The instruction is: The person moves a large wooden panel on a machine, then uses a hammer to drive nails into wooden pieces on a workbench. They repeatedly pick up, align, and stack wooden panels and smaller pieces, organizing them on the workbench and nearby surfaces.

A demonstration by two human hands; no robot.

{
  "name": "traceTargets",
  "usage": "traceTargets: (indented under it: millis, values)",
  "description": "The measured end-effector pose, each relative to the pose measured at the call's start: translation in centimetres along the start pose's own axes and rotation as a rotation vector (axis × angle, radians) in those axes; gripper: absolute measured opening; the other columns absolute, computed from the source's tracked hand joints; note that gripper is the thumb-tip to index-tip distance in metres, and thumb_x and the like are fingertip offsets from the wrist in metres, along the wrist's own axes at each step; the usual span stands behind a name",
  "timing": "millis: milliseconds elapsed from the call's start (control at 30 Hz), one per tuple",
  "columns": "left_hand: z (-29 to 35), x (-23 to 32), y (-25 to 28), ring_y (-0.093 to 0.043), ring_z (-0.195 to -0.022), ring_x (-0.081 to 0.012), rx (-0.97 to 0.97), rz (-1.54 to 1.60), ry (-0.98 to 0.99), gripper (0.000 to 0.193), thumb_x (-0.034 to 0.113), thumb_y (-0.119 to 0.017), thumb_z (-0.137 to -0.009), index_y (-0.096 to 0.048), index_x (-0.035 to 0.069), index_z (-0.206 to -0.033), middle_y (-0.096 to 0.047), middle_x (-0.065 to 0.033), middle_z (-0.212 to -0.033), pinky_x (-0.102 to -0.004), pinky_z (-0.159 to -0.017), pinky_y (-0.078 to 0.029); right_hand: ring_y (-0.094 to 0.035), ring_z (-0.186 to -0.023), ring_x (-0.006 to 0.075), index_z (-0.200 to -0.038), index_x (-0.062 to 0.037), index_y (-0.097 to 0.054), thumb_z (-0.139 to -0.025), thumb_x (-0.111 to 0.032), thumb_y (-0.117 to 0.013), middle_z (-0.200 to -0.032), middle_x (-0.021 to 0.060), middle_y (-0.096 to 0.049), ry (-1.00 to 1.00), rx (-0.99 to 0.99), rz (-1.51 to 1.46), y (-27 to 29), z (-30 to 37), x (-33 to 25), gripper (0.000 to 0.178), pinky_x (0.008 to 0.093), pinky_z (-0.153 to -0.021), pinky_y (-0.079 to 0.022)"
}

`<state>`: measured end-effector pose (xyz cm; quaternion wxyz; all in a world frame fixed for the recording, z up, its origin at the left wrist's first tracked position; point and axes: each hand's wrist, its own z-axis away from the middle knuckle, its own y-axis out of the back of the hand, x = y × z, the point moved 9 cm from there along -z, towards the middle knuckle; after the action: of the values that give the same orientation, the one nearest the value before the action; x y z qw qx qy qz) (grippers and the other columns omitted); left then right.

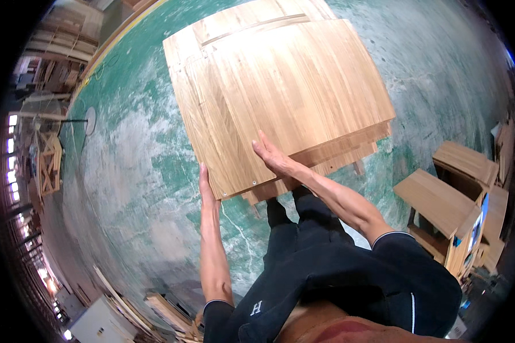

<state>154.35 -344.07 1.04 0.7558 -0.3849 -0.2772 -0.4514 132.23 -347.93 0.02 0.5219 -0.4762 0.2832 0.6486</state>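
Observation:
In front of me lies a stack of pale wooden panels [303, 74], with a wide board on top and more boards showing beneath its near edge. My left hand [206, 184] rests along the stack's left edge near the front corner. A stretched-out finger shows there; the others are hidden. My right hand [276, 162] lies on the top panel beside its near edge, thumb and fingers stretched and a little apart. Close to the front corner, a small round fitting [254, 182] sits in the wood. Neither hand visibly wraps round anything.
The floor [131, 154] is worn green and grey. Wooden cabinets [440, 200] stand to my right. At the lower left are leaning boards [169, 311] and a pale flat panel [100, 323]. Wooden frames [48, 163] and a round disc on a pole [90, 121] stand farther left.

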Motion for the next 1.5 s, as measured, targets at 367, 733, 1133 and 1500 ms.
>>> traceTargets:
  millis: [367,733,1133,1500]
  values:
    - [-1.7,-0.7,5.6,-0.055,-0.118,-0.0211,0.085,-0.066,-0.099,0.062,0.051,-0.047,-0.099,-0.046,0.004,-0.14,-0.054,-0.0102,-0.136,-0.0367,-0.101,-0.044,-0.037,-0.132,0.0245,-0.148,0.0013,-0.028,-0.103,-0.045,-0.04,-0.148,0.0164,-0.04,-0.036,0.085,0.053,0.9,-2.3,1.4,0.065,0.0349,-0.111,-0.028]
    - [42.7,-34.0,28.8,-0.064,-0.06,-0.0214,0.771,-0.241,0.085,0.03,0.032,-0.06,-0.09,-0.066,0.003,-0.084,-0.063,-0.0107,-0.064,-0.0401,-0.056,-0.05,-0.057,-0.064,0.0144,-0.102,-0.0052,-0.064,-0.096,-0.04,-0.057,-0.078,0.0058,-0.062,-0.315,0.061,0.172,0.4,24.5,23.4,0.036,0.0288,-0.057,-0.048]
    - [116.7,-80.4,33.5,-0.054,-0.041,-0.0172,1.872,0.541,0.185,0.029,0.021,-0.065,-0.081,-0.059,0.001,-0.061,-0.055,-0.0086,-0.052,-0.0356,-0.042,-0.047,-0.057,-0.064,0.0105,-0.1,-0.0003,-0.063,-0.095,-0.028,-0.059,-0.082,0.0057,-0.064,-0.092,-1.325,1.166,-48.5,50.2,40.7,0.029,0.0262,-0.055,-0.052]
    - [94.2,-92.6,15.7,-0.068,-0.074,-0.0348,2.011,1.422,0.478,0.028,0.026,-0.057,-0.076,-0.071,0.001,-0.073,-0.069,-0.0206,-0.077,-0.0442,-0.066,-0.052,-0.059,-0.054,0.024,-0.08,-0.0034,-0.063,-0.098,-0.036,-0.046,-0.069,0.0103,-0.063,-0.22,-1.555,2.188,-69.1,52.6,59.2,0.04,0.0357,-0.045,-0.048]
